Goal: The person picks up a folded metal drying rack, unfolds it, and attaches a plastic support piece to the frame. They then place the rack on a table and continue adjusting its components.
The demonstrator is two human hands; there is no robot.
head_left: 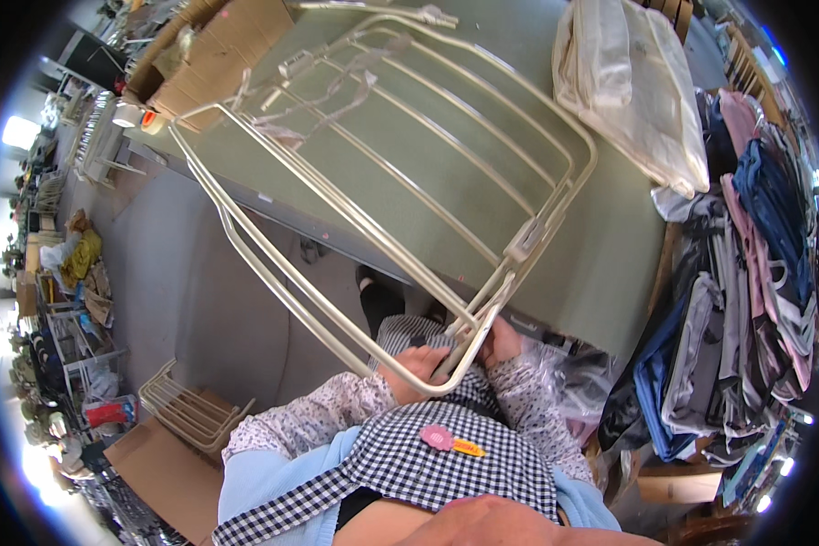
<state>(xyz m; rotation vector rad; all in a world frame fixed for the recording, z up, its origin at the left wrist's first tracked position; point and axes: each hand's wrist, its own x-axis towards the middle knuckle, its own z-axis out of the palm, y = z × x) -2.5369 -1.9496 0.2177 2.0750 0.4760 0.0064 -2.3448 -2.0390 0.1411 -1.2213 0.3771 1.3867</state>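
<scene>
A cream metal folding rack [400, 164] lies tilted across the green table [601, 264], its near end hanging over the table edge toward me. My left hand [420, 366] grips the rack's near bottom bar from the left. My right hand [500, 344] holds the same end at the corner joint, just right of the left hand. Both forearms wear floral sleeves. A checked apron with a pink badge [439, 438] covers my front.
A cardboard box [211, 55] sits at the table's far left, clear plastic bags [637, 82] at its far right. Piled garments [746, 273] hang to the right. More cream racks [187, 409] and flat cardboard [164, 473] lie on the floor at left.
</scene>
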